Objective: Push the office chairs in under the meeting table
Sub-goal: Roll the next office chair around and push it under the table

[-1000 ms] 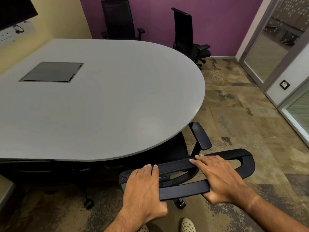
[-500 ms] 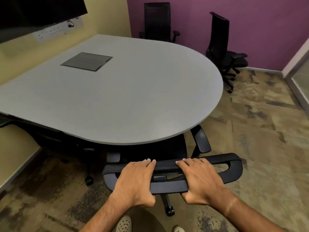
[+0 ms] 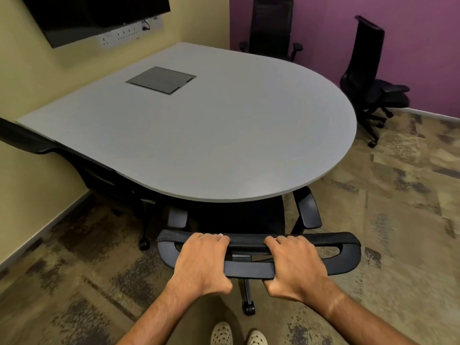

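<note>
A black office chair (image 3: pixel 346 247) stands right in front of me, its seat tucked under the rounded end of the grey meeting table (image 3: pixel 224 135). My left hand (image 3: pixel 202 263) grips the top of its backrest, fingers curled over the mesh edge. My right hand (image 3: pixel 296 267) grips the same backrest just to the right, thumb under the lower bar. Both armrests stick out from under the table edge. A second chair (image 3: pixel 366 78) stands away from the table by the purple wall, turned sideways. A third chair (image 3: pixel 272 28) sits at the far side.
Another black chair (image 3: pixel 27 140) is at the table's left side by the yellow wall. A dark screen (image 3: pixel 94 16) hangs on that wall above a socket strip. A grey cable hatch (image 3: pixel 161 80) is set in the tabletop. Patterned carpet lies to the right.
The chair has swung round and squared up to the table's rounded end, and my view has shifted right around the table. Both hands have curled tighter on the backrest.
</note>
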`<action>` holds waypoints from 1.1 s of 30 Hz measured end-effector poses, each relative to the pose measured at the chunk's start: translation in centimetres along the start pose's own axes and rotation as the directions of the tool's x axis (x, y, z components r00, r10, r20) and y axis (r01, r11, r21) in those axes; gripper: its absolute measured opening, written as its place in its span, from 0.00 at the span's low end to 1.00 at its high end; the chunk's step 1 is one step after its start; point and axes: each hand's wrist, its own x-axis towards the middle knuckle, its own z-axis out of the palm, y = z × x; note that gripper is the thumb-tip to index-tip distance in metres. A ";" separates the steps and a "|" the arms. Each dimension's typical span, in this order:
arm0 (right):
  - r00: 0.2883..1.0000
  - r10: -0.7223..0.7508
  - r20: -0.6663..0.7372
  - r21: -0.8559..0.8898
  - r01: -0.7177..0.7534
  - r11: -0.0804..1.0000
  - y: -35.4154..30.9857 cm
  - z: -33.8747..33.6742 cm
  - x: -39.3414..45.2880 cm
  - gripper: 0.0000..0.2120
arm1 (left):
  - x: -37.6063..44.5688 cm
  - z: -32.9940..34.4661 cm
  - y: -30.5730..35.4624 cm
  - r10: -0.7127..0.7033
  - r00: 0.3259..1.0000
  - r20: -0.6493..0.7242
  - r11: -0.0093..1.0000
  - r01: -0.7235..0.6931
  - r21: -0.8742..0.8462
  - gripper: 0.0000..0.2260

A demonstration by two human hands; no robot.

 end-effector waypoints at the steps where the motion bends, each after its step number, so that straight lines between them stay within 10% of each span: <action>1: 1.000 0.008 0.007 -0.005 -0.008 1.000 0.0 0.0 -0.2 0.29 | -0.1 0.0 0.1 0.002 1.000 0.004 1.000 -0.002 -0.004 0.30; 33: 0.977 0.142 0.159 0.061 -0.153 0.986 -0.4 0.1 -3.0 0.30 | -1.5 0.4 1.3 0.064 0.980 0.188 0.998 -0.064 -0.009 0.40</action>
